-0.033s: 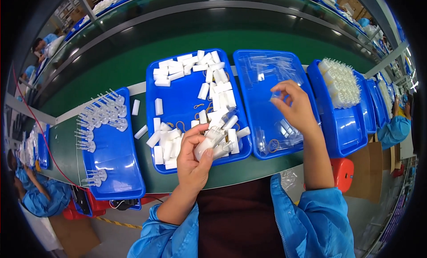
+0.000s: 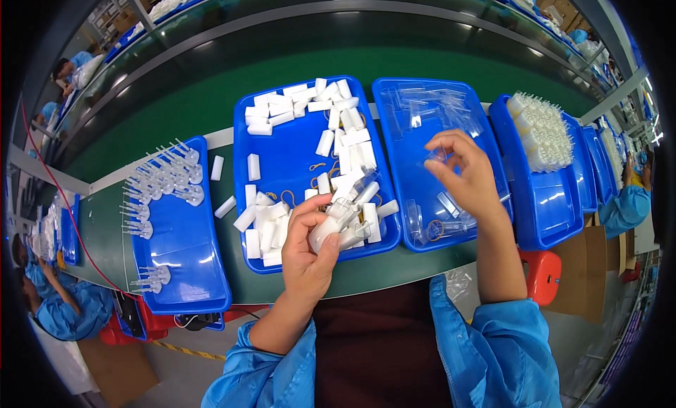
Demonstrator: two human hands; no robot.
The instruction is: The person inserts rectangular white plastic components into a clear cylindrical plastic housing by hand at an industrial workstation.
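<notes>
Head view, looking down on a green tabletop (image 2: 211, 119) with a row of blue trays along its near edge. Left hand (image 2: 310, 242) closed around a small white plastic part (image 2: 325, 232), thumb and fingers clamped on it, held just over the near edge of the middle tray (image 2: 282, 151). Around that hand, inside the same tray: scattered white rectangular blocks (image 2: 338, 137), thickest along the far edge and the near-left corner, plus a few thin brown loops on the blue floor. Right hand (image 2: 468, 176) raised over the next tray to the right (image 2: 394, 112), fingertips pinched together on a small clear plastic piece (image 2: 438, 154), barely distinguishable against the clear parts lying below it. Hands apart, each over its own tray. Farther right, another blue tray (image 2: 556, 204) packed at its far end with white ribbed pieces (image 2: 542, 130). At the left end of the tabletop, a blue tray (image 2: 186, 267) holding rows of clear pronged parts (image 2: 158, 179); two loose white blocks on the green surface between it and the middle tray. Blue sleeves at the lower edge; other blue-clad people at the far left and right rims.
</notes>
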